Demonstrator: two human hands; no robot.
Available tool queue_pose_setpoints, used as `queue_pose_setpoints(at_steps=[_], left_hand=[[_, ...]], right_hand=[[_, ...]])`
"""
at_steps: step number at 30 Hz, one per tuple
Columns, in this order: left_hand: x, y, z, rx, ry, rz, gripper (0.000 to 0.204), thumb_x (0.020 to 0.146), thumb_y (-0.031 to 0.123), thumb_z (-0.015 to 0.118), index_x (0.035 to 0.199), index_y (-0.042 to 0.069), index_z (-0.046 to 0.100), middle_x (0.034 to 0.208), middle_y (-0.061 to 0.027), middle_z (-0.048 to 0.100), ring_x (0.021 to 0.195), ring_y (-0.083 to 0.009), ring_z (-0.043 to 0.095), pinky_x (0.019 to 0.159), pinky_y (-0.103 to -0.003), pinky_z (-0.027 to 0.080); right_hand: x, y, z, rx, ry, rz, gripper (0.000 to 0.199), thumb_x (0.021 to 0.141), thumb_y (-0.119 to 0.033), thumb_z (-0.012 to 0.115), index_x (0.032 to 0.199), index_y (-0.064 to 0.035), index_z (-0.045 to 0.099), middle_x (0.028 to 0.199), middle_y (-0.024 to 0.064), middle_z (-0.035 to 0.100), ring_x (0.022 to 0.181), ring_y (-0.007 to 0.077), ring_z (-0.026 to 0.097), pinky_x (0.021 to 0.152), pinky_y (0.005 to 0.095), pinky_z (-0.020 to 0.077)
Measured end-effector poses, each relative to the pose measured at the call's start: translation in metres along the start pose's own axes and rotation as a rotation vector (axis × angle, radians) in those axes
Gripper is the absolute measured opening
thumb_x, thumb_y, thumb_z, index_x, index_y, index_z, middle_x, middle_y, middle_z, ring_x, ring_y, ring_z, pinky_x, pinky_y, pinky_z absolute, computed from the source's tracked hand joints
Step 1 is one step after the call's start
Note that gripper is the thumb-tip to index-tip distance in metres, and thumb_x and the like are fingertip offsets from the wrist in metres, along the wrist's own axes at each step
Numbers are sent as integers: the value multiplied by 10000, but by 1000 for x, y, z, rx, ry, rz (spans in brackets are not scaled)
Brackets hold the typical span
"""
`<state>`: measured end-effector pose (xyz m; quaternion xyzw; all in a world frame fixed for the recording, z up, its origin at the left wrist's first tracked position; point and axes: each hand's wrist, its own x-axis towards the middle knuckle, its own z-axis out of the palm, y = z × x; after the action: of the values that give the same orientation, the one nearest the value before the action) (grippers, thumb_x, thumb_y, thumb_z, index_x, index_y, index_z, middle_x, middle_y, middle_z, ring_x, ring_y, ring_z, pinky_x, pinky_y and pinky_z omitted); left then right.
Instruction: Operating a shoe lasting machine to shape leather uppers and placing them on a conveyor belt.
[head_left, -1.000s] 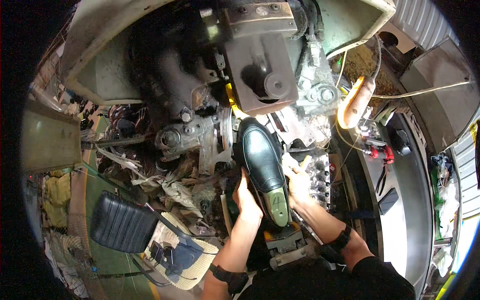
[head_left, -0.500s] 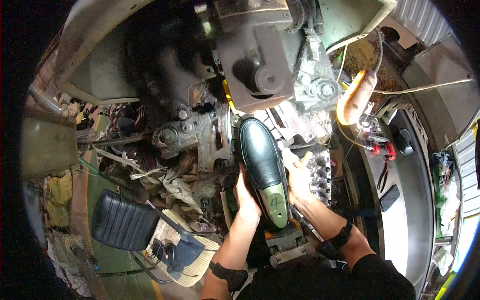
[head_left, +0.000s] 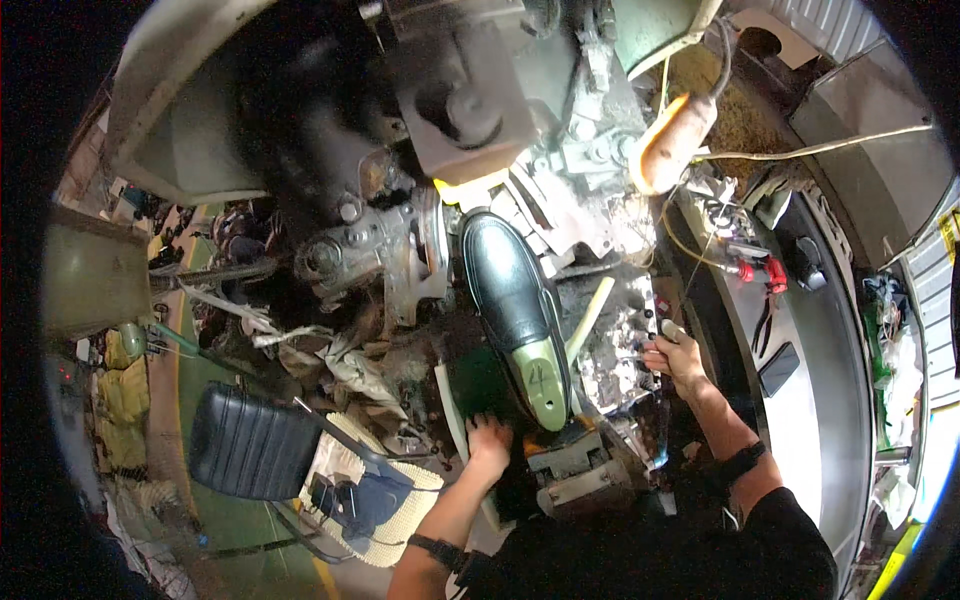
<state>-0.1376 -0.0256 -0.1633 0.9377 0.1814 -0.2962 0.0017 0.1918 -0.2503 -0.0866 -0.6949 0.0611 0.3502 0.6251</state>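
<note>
and here's the black leather loafer with a rounded toe (head_left: 508,275), sitting by itself on the machine, fitted over a pale green shoe last (head_left: 541,385), toe pointing away from me, neither hand touching it! what carries it underneath i can't fully see. beyond its toe looms the bulky dark metal machine head (head_left: 465,110); past the toe to the right, the orange-rimmed work lamp (head_left: 672,145) burns bright.

my left hand (head_left: 489,442) is low, left of the loafer's heel end and just apart from it, half open, fingers loosely bent, nothing visible in its grasp. my right hand (head_left: 680,360) is out to the loafer's right, beyond the slanting pale yellow bar (head_left: 590,318), fingers partly curled by the cluttered metal parts (head_left: 608,365); whether it grips something there, i can't tell.

so the step, i'd judge: loafer set in place, hands at its flanks, right one busy at the machine's side. the next move, to my mind, calls for fingers well clear of the loafer's toe and that head, with the loafer lying straight on its support.
</note>
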Motion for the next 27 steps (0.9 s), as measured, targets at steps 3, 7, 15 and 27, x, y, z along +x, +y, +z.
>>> queue_pose_setpoints(at_steps=[3, 7, 15, 27], left_hand=[[-2, -4, -18, -235, 65, 12, 350, 812, 190, 593, 1137, 128, 707, 1145, -207, 624, 1159, -362, 560, 986, -524, 398], [-21, -2, -31, -936, 325, 114, 363, 739, 64, 687, 1100, 20, 697, 1078, -228, 652, 980, -428, 626, 859, -494, 503], [-139, -35, -104, -1056, 472, 116, 453, 671, 113, 867, 1095, 16, 738, 1023, -135, 744, 856, -221, 710, 828, -320, 545], [-216, -81, -231, -2369, 1011, 127, 332, 930, 213, 680, 1211, 37, 651, 1056, -77, 714, 939, -227, 697, 855, -390, 565]], right_hand=[[-11, 16, -21, 95, -26, -69, 602, 962, -118, 645, 1463, 45, 354, 1119, 219, 678, 840, 267, 718, 704, 331, 621], [-27, -6, -24, -9, -16, -141, 520, 970, -136, 619, 1407, 75, 435, 1094, 208, 682, 896, 251, 708, 786, 366, 611], [-100, -65, 29, -53, -89, -482, 527, 994, -210, 622, 1441, 15, 459, 1135, 134, 688, 961, 169, 669, 843, 290, 541], [-239, -25, 120, -380, -757, -1385, 1008, 699, -308, 916, 1465, 65, 379, 1489, 267, 431, 1398, 407, 418, 1167, 478, 331]])
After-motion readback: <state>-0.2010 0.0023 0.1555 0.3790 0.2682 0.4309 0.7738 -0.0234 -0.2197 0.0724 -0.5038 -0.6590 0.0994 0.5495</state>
